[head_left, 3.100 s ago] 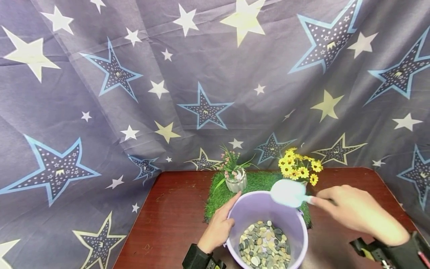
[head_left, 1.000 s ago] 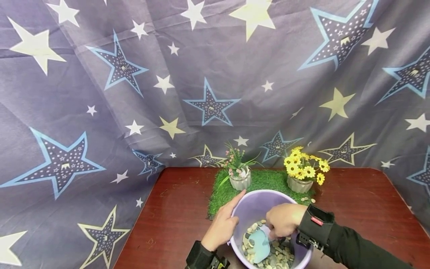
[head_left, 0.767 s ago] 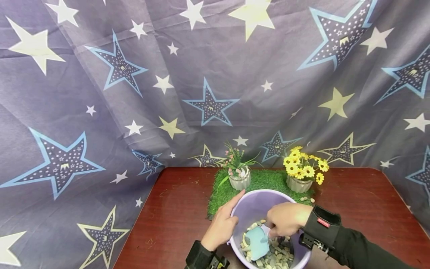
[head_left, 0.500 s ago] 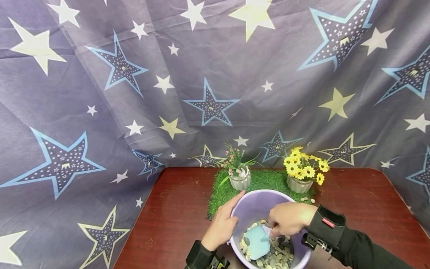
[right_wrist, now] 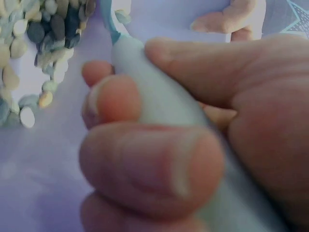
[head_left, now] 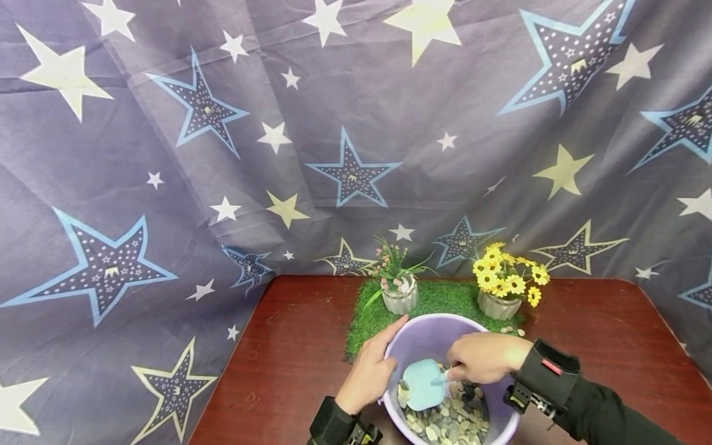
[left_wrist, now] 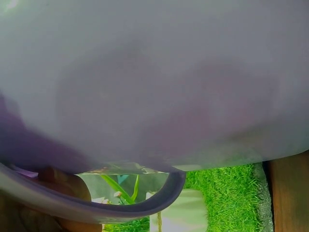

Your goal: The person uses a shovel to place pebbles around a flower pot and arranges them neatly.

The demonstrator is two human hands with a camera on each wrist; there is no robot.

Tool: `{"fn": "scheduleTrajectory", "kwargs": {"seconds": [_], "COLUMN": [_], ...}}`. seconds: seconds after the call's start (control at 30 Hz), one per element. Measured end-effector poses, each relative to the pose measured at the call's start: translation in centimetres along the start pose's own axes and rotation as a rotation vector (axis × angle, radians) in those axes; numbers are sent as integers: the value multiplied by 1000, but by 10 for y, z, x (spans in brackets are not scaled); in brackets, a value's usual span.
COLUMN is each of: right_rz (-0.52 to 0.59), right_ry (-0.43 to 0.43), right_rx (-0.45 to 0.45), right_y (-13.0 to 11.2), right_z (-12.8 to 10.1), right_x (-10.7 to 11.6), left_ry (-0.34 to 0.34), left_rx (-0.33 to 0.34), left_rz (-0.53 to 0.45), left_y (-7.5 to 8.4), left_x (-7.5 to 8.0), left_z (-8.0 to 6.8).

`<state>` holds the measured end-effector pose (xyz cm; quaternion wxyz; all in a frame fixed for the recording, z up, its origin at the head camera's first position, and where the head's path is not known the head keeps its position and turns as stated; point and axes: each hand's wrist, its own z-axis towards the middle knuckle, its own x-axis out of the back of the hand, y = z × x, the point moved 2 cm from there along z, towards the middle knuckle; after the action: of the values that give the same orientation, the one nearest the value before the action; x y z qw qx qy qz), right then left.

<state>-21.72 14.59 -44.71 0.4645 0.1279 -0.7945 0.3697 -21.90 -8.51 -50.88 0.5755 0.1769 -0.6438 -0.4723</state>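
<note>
**One right hand (head_left: 483, 358) on the scoop (head_left: 424, 383), one left hand (head_left: 368, 372) on the bucket (head_left: 424, 340)**

Right hand: reaches inside the bucket, fingers and thumb wrapped round the scoop's pale handle (right_wrist: 159, 92), confirmed in the right wrist view. Black wrist strap (head_left: 547, 371) and dark sleeve (head_left: 617, 408) trail off lower right.

Left hand: holds the bucket's left rim, thumb over the inside, index finger stretched along it. Its black strap (head_left: 332, 425) sits at the bottom edge.

Scoop: light blue blade inside the bucket, over the pebbles (head_left: 447, 428). A few pebbles show at the blade's left edge; can't tell if they're on it or behind it.

Bucket: lilac, cut off by the lower frame edge in the head view. Pebbles are beige, grey and near-black.

Behind the bucket: green turf mat (head_left: 445, 298) on a reddish-brown worktop (head_left: 289, 352). Two plants on the mat: pink-flowered, white ribbed pot (head_left: 400, 300) on the left; yellow flowers (head_left: 503, 275) in a greyish pot (head_left: 499, 306) on the right. Small loose pebbles (head_left: 512, 332) just in front of the right pot.

Backdrop: grey-purple star-print cloth (head_left: 233, 173).
</note>
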Motion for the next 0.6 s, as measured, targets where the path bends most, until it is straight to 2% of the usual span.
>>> {"fn": "scheduleTrajectory", "kwargs": {"seconds": [0.27,0.6], "right_rz": [-54,93], "right_ry": [-43,-70], "right_rx": [20,85], "right_y": [-7,-2], "right_z": [8,-6], "right_x": [-9,1], "left_ry": [-4,-12], "left_rx": [0,17], "left_rz": [10,-23], "left_y": [1,3], "left_x": [-3,0], "left_z": [-1,-1]}}
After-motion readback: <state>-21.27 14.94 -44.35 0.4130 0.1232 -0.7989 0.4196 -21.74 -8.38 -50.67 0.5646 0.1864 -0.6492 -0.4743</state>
